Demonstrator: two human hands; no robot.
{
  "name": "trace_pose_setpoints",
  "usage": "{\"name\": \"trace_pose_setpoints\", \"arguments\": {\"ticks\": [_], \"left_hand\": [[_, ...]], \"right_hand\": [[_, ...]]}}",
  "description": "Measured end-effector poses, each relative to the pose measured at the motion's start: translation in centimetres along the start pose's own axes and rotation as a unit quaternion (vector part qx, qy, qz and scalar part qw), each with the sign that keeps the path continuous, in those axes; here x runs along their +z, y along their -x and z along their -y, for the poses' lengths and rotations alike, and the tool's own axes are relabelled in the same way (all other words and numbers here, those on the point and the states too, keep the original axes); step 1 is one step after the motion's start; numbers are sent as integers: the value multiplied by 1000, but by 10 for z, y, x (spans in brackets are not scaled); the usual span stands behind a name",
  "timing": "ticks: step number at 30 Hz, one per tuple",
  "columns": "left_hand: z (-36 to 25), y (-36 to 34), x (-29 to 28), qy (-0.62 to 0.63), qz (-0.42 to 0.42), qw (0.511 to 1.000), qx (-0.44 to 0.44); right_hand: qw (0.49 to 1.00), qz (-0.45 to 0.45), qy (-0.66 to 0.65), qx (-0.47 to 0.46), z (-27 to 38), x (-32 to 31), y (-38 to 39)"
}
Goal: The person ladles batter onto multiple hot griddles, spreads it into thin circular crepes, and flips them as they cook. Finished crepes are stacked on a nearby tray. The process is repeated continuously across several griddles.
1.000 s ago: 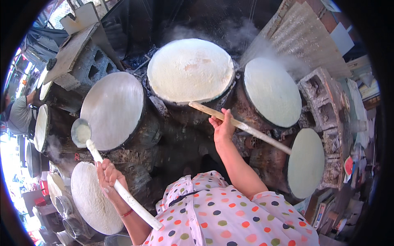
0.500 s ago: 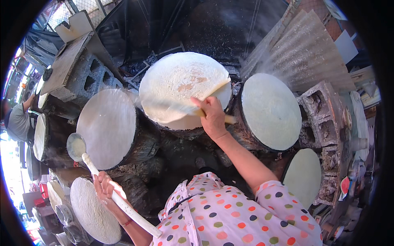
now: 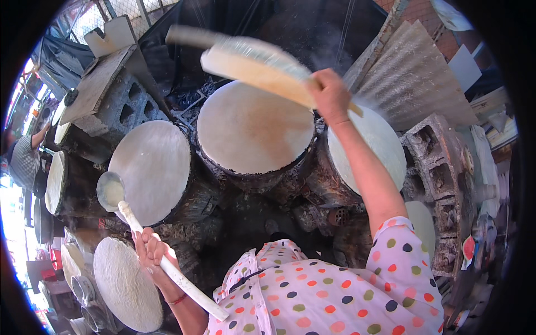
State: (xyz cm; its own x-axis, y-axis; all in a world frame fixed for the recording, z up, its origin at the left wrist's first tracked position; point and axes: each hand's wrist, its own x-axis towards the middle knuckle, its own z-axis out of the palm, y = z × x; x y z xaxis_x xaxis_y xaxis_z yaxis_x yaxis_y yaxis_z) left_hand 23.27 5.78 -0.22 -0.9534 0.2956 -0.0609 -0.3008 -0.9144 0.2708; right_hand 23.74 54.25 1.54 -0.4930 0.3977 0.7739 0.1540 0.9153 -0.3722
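My right hand (image 3: pixel 330 96) is closed round a long flat wooden stick (image 3: pixel 192 37), blurred by motion. Over the stick hangs a large thin pale flatbread (image 3: pixel 251 64), browned underneath, held in the air above the far edge of the round middle griddle (image 3: pixel 254 128). That griddle's top shows a bare, slightly browned surface. Lower left, my left hand (image 3: pixel 151 248) grips the thick white handle of a ladle (image 3: pixel 110 192). Its round metal bowl, with some whitish liquid in it, hangs over the near left edge of the left griddle (image 3: pixel 153 167).
A white-coated griddle (image 3: pixel 365 148) stands right, partly behind my forearm. Below the left griddle is a round white flatbread (image 3: pixel 125 285). Concrete blocks (image 3: pixel 125 103) flank the left; more blocks (image 3: pixel 435 167) and corrugated sheeting (image 3: pixel 402 78) the right. Another person (image 3: pixel 25 159) works far left.
The flatbread has come off the middle griddle, raised on the stick by my right hand, which moved up and right. My left hand and the ladle have barely shifted.
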Motion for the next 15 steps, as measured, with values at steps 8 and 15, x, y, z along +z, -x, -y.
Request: {"name": "trace_pose_setpoints", "arguments": {"ticks": [8, 15], "left_hand": [[34, -22, 16, -101, -16, 991, -88], [88, -38, 32, -36, 31, 932, -359]], "right_hand": [[978, -106, 1, 180, 34, -198, -6], [922, -95, 84, 367, 85, -373, 87]]}}
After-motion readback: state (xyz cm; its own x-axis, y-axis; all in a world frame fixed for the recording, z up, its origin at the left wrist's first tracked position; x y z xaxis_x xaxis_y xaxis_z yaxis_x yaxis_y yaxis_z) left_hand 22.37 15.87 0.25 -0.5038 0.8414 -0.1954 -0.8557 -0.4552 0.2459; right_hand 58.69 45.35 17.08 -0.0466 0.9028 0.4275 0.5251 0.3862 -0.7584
